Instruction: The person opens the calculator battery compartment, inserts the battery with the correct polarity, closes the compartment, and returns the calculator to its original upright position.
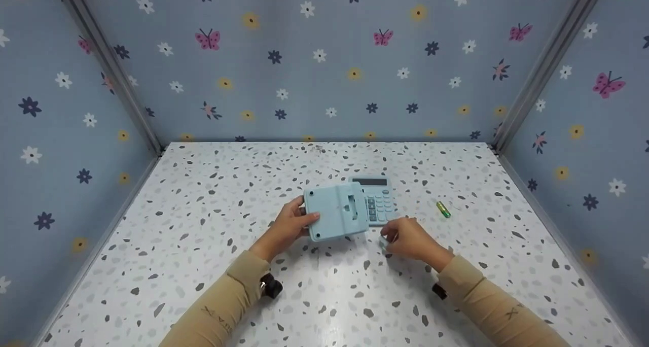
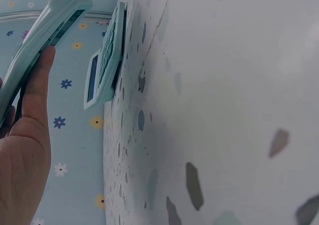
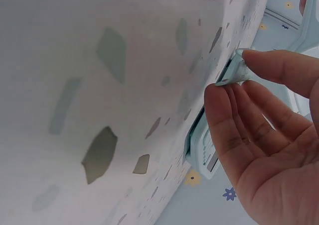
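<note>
My left hand (image 1: 285, 226) grips a light blue calculator (image 1: 330, 215) by its left side, thumb on top. Its back faces up, with small dark feet and an open battery slot (image 1: 351, 207) near the right edge. Between thumb and fingertips, my right hand (image 1: 411, 239) pinches a small light blue battery cover (image 3: 238, 71), just right of the held calculator. A second light blue calculator (image 1: 381, 200) lies face up on the table behind both hands, partly hidden by the first. In the left wrist view the held calculator (image 2: 37, 41) is tilted, raised off the table.
A green and yellow battery (image 1: 443, 209) lies on the speckled white table (image 1: 228, 184), right of the second calculator. Blue panels (image 1: 314, 83) with flowers and butterflies enclose the back and both sides, joined by metal corner posts (image 1: 109, 65).
</note>
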{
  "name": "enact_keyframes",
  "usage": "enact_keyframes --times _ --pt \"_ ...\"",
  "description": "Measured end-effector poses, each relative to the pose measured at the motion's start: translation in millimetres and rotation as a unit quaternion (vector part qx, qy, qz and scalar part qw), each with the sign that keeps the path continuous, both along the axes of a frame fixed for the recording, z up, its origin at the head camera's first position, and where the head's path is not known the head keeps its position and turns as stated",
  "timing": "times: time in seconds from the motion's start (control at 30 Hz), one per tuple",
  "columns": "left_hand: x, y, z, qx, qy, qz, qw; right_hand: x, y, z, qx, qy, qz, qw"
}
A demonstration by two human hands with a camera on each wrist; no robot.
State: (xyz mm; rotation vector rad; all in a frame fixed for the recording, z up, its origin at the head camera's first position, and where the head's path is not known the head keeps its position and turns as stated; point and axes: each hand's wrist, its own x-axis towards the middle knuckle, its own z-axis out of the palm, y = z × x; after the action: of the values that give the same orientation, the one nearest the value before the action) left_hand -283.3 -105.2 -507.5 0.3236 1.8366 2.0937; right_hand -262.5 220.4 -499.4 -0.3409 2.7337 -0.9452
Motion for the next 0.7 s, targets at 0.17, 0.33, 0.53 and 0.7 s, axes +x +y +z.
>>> enact_keyframes --times 0.17,0.33,0.53,0.7 --pt "1.3 -0.3 1.3 -0.001 0.000 0.000 1.0000 1.4 0.9 -1.5 -0.001 -0.016 -0.001 1.000" --pt "1.8 0.0 1.8 0.004 -0.001 -0.002 1.0000 1.9 0.8 -2.5 0.004 -0.019 0.002 1.000" --pt "1.5 0.1 1.1 0.002 0.002 -0.005 1.0000 1.9 -0.1 -2.8 0.009 -0.022 0.000 1.000" --pt "1.3 -0.6 1.5 0.001 0.002 -0.007 1.0000 1.3 -0.3 -3.8 0.010 -0.031 -0.003 0.999"
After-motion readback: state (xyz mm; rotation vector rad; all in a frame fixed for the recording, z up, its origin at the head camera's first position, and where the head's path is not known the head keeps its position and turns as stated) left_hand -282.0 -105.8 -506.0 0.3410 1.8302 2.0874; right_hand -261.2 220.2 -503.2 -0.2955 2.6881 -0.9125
